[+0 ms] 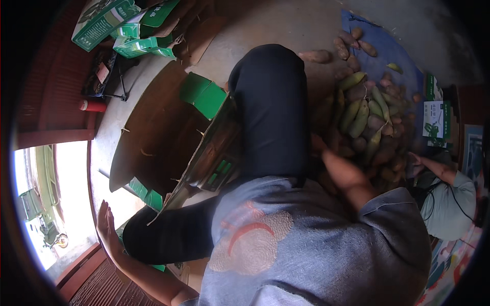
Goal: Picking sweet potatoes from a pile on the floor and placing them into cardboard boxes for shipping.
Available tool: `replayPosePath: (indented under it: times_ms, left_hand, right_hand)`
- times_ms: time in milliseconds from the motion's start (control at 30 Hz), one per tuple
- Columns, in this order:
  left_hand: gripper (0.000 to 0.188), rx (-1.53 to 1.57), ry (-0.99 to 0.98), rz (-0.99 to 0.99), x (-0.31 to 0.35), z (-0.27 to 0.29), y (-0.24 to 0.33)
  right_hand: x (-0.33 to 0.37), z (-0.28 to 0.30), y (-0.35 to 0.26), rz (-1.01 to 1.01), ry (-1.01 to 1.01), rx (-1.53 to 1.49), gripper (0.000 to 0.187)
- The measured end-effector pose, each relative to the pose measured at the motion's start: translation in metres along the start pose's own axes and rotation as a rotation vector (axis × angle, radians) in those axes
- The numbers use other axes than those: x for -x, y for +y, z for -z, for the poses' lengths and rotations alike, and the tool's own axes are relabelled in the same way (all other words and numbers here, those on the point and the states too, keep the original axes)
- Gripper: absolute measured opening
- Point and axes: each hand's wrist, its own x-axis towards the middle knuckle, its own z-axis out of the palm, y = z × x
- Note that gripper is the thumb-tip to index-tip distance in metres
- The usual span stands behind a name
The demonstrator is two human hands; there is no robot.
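My left hand [106, 225] is held out past my left knee with its fingers straight, and nothing shows in it. Close by stands an open cardboard box [153, 137] with green flaps [204, 95], in front of me and to the left of my right leg. My right hand [318, 144] reaches down beside my right leg, at the edge of a heap of vegetables. Its fingers are in shadow and partly hidden, so I cannot see a grip. In that heap lie long green radish-like vegetables [360, 118] and brown-pink tubers [341, 48].
A blue sheet [408, 66] lies under part of the heap. Another person's hand [417, 162] reaches toward it from the right. Green-and-white cartons [102, 23] are piled at the far left, near a red cylinder [93, 105]. A printed box [436, 120] stands at right.
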Motion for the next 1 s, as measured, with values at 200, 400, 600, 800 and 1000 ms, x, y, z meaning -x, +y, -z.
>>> replayPosePath:
  times_ms: [200, 400, 600, 800, 1000]
  left_hand:
    - [0.048, -0.180, -0.072, 0.093, 0.019, 0.006, -0.020]
    - [0.050, -0.057, -0.036, 0.211, 0.017, -0.010, -0.014]
    - [0.051, -0.149, -0.064, 0.190, 0.013, -0.008, -0.015]
    - [0.053, -0.116, -0.050, 0.153, 0.020, -0.009, -0.009]
    - [0.041, -0.140, -0.078, 0.043, 0.022, 0.003, -0.025]
  right_hand:
    - [0.045, 0.027, -0.075, 0.160, -0.019, 0.239, 0.035]
    - [0.047, 0.028, -0.044, 0.384, 0.553, 0.310, 0.030]
    - [0.062, 0.022, -0.047, 0.353, 0.413, 0.327, 0.030]
    - [0.057, 0.008, -0.053, 0.241, 0.278, 0.256, 0.029]
    - [0.049, 0.045, -0.060, 0.142, 0.132, 0.180, 0.038]
